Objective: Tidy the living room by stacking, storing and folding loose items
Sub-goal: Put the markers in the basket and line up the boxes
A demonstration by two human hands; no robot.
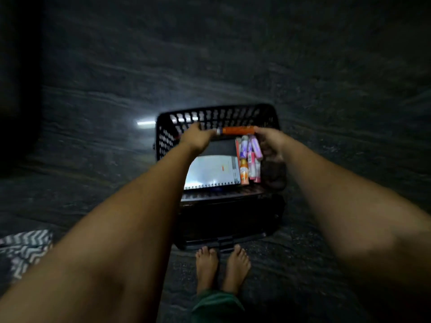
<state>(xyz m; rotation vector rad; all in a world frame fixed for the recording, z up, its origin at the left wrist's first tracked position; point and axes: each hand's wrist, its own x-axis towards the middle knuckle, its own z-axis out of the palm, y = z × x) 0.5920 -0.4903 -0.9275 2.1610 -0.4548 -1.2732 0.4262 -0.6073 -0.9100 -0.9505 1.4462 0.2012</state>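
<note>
orange can (238, 130) held level over black basket (217, 113), bottles inside

Dim room, low light throughout. Dark grey stone floor (233, 54) with pale wavy veining fills nearly the whole view; surface polished. One short bright white strip of reflected light (145, 123) lies on the floor left of centre, with a soft pale glow around it. Far left edge falls into a near-black vertical mass (16, 101), too dark to identify. At lower left, a grey-and-white chevron-patterned cloth (24, 249) lies crumpled on the floor, partly cut by the frame edge.
</note>
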